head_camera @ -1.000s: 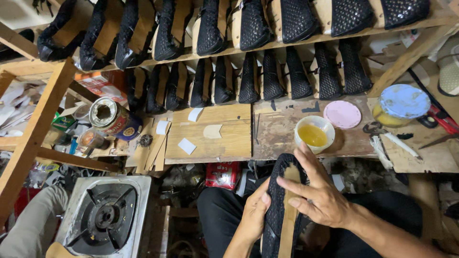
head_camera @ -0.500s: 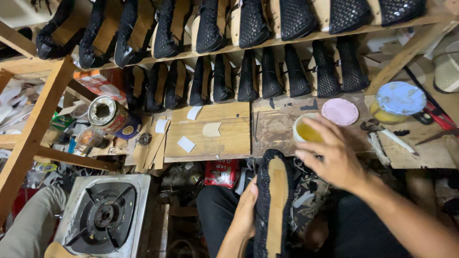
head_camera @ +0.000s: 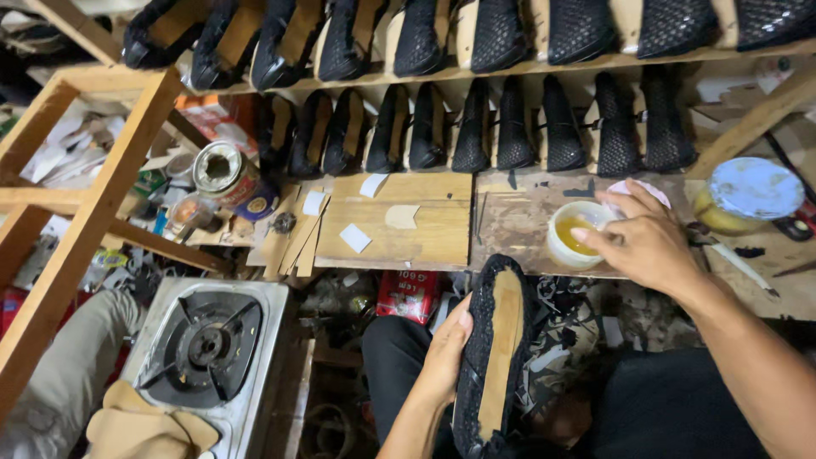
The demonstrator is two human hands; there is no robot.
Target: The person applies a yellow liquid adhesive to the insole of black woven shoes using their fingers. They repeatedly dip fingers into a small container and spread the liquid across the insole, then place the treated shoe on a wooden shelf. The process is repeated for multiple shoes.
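The left hand is wrapped around the near side of a black woven shoe, fingers curled onto its left edge and thumb up toward the toe. The shoe stands sole-up on the person's lap, near the middle of the view, showing a tan sole board framed by the black weave.

The right hand reaches out over the workbench to a small white bowl that holds yellow liquid. Its fingers are bent loosely, the tips gathered at the bowl's right rim and over the liquid. Whether they pinch a brush or anything else cannot be told, since the fingertips hide that spot. The bowl sits near the front edge of the bench, just right of the shoe's toe.

Just behind the right hand a pink lid peeks out. Farther right stands a jar with a pale blue lid. On the left part of the bench lies a tipped tin can with its open mouth facing the camera. Along the far side, two shelves hold rows of black woven shoes standing on end. On the near left sits a gas burner with a tan cloth draped at its front corner.
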